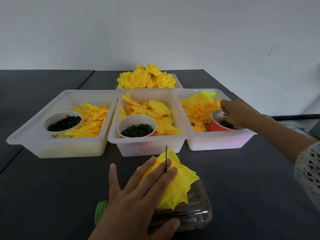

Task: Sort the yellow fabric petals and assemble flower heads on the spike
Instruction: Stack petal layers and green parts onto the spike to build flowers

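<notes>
Three white bins (pixel 149 144) of yellow petals (pixel 154 108) sit mid-counter (pixel 52 187). Near the front edge, left hand (pixel 138 196) lies flat, fingers straight, pressing petal stack (pixel 180 184) on the spike (pixel 166 156). Right hand (pixel 237 113) fingers curled inside orange cup (pixel 218 126), pinching green bits.

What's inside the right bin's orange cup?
Dark green pieces show in the orange cup; the right hand reaches in, covering the rest.
</notes>
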The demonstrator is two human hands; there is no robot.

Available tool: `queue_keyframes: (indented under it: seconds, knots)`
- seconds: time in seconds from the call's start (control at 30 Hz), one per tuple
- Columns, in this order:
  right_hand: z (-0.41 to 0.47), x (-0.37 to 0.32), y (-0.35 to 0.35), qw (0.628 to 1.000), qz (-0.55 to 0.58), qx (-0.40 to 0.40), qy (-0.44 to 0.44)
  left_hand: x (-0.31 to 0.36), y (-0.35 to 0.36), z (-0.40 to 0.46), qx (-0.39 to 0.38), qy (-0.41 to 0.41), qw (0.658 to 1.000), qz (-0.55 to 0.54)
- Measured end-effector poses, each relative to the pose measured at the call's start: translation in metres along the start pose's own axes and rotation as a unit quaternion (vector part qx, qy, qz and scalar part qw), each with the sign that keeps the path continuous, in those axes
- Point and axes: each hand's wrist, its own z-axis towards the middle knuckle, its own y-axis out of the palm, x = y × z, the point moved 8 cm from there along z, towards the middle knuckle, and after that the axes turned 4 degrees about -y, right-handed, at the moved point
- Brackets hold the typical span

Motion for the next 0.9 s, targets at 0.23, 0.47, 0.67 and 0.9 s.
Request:
queue_keyframes:
  seconds: [0.23, 0.47, 0.67, 0.9]
  knots:
    - [0.001, -0.005, 0.011, 0.998, 0.058, -0.008, 0.003, 0.002, -0.006, -0.002, 0.101, 0.011, 0.994, -0.027]
    - [-0.014, -0.036, -0.055, 0.991, -0.029, 0.132, 0.021, 0.001, -0.005, -0.002, 0.129, 0.01, 0.991, -0.046]
    - [-0.107, -0.195, -0.115, 0.915, 0.257, 0.204, -0.234, -0.001, -0.003, -0.003, 0.121, 0.0, 0.991, -0.063]
    - [-0.163, -0.253, -0.122, 0.893, 0.187, 0.225, -0.341, -0.003, -0.002, -0.005, 0.105, -0.014, 0.991, -0.088]
